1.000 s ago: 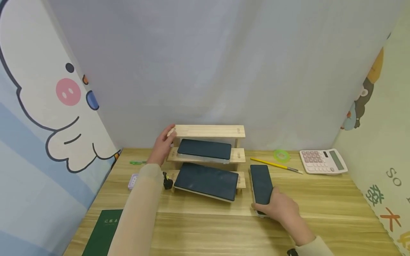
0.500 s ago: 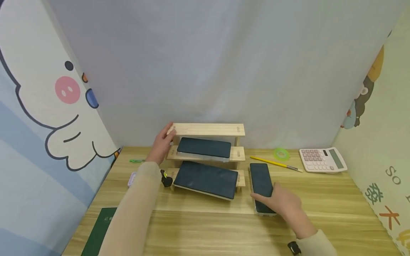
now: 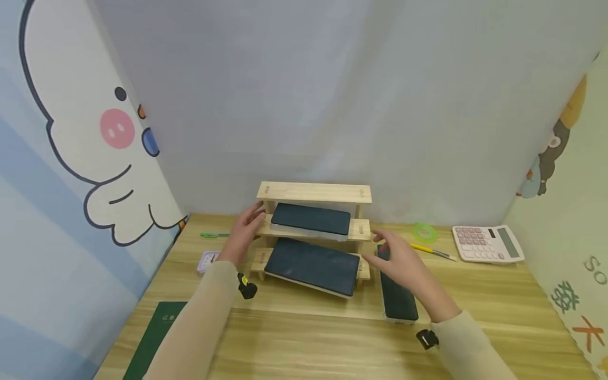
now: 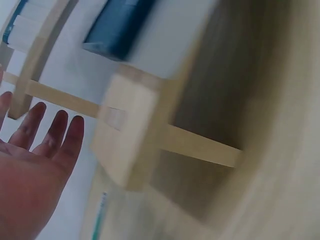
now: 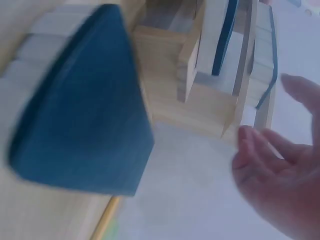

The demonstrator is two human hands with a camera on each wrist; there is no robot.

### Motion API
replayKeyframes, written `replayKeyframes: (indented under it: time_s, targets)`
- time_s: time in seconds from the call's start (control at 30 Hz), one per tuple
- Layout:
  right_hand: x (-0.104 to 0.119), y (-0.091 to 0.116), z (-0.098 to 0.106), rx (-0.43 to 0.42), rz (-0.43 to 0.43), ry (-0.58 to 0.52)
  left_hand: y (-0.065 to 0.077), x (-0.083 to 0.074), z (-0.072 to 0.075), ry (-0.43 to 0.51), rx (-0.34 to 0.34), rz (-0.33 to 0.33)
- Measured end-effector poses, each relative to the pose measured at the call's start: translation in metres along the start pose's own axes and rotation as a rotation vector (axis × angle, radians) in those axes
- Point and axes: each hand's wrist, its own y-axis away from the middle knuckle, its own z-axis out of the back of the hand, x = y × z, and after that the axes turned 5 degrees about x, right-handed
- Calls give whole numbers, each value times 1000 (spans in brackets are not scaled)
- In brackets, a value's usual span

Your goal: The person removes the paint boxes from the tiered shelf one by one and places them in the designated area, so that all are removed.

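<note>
A three-tier wooden shelf stands near the curtain. On its middle tier lies a box with a dark blue top and white sides. A larger dark-topped box rests slanted on the lowest tier, overhanging its front. My left hand is at the shelf's left end, fingers extended; the left wrist view shows its fingertips close to a wooden side post. My right hand is at the shelf's right end, fingers loosely bent with nothing between them. It partly covers a third dark-topped box on the table.
Right of the shelf lie a yellow-handled brush, a green tape roll and a white calculator. On the left are a green pen, a small purple clock and a green notebook. A grey curtain hangs behind.
My right hand has let go of the box on the right and moved up and left to the shelf's right end. My left hand has slid down from the top tier's left end.
</note>
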Motion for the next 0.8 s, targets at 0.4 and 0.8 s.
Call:
replayKeyframes:
  time_s: [0.4,0.8]
  targets:
    - [27,-50,-12,31,113,5,18,26,-4,79,-1,-44]
    - [33,-74,-21,76,56,46,20,30,-14,105,-75,-64]
